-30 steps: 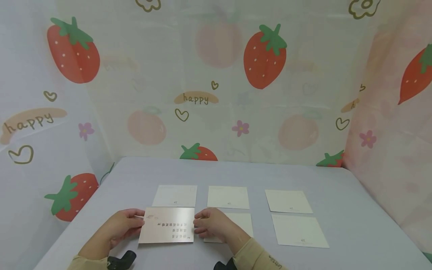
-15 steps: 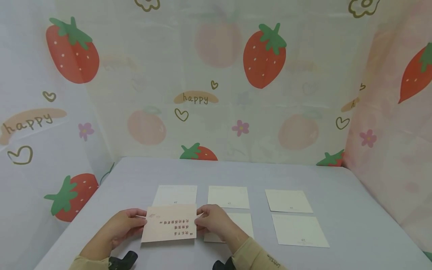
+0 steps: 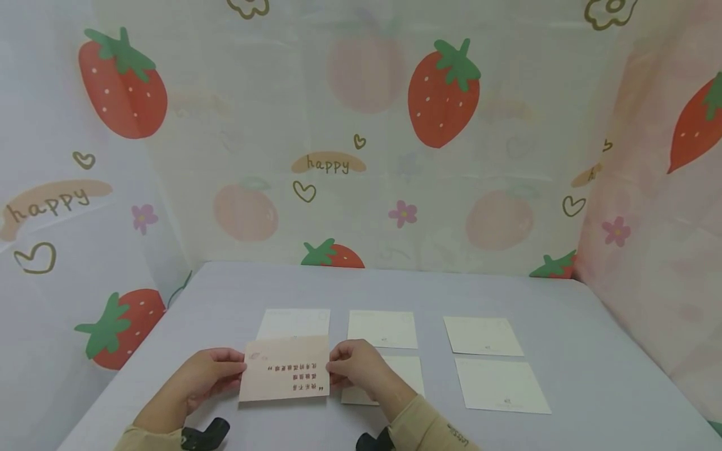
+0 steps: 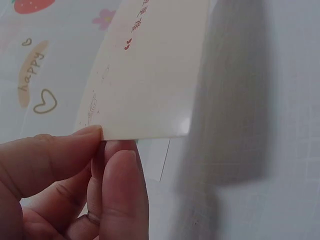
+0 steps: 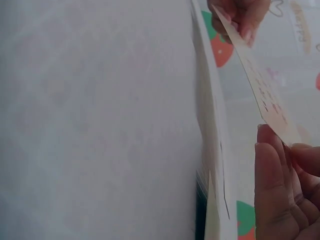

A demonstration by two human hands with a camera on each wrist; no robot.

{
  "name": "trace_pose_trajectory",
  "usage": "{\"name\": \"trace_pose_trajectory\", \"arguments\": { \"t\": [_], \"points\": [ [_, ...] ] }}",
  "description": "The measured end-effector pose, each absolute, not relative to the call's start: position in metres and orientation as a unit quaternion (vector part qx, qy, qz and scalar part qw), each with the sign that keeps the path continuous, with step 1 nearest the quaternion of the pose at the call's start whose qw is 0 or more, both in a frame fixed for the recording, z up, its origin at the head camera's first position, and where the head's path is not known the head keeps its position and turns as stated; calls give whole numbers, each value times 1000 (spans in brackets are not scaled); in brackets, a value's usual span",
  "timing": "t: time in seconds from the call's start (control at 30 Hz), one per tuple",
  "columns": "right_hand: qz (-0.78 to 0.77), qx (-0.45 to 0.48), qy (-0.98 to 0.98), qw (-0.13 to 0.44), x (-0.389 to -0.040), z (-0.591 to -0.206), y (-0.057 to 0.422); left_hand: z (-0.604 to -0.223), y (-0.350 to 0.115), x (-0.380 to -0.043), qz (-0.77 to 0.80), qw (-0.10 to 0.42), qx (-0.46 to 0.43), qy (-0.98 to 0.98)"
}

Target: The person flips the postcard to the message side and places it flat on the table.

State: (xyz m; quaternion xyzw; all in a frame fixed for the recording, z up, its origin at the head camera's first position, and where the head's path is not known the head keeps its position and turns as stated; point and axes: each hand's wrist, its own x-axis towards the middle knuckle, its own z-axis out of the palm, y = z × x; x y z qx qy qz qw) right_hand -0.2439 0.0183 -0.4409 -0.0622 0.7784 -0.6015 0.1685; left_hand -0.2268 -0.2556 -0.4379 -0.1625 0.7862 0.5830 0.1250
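Observation:
A pale pink postcard (image 3: pixel 284 369) with lines of dark red printed text, upside down in the head view, is held up between both hands. My left hand (image 3: pixel 209 379) pinches its left edge between thumb and fingers; the left wrist view shows the thumb (image 4: pixel 82 145) at one corner of the card. At the opposite edge, my right hand (image 3: pixel 363 373) grips it with the thumb on the printed face. The postcard is tilted and off the table, with a shadow beside it in the left wrist view. It partly covers a white card (image 3: pixel 294 321) lying behind.
Other pale cards lie flat on the white table (image 3: pixel 586 376): one at back centre (image 3: pixel 381 329), one partly behind my right hand (image 3: pixel 410 373), and two at the right, back (image 3: pixel 483 336) and front (image 3: pixel 501 385). Strawberry-patterned cloth (image 3: pixel 383 188) encloses the table behind.
The postcard has risen a little and shifted slightly right, its glare gone and its printed text clearer. The right hand has moved slightly up with it; the cards on the table stay put.

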Motion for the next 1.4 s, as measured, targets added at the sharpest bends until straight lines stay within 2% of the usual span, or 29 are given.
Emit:
{"name": "trace_pose_trajectory", "arguments": {
  "t": [1.4],
  "points": [
    [-621,-96,759,169,-250,-439,30,-434,-259,-224,611,112,-141,771]
  ]
}}
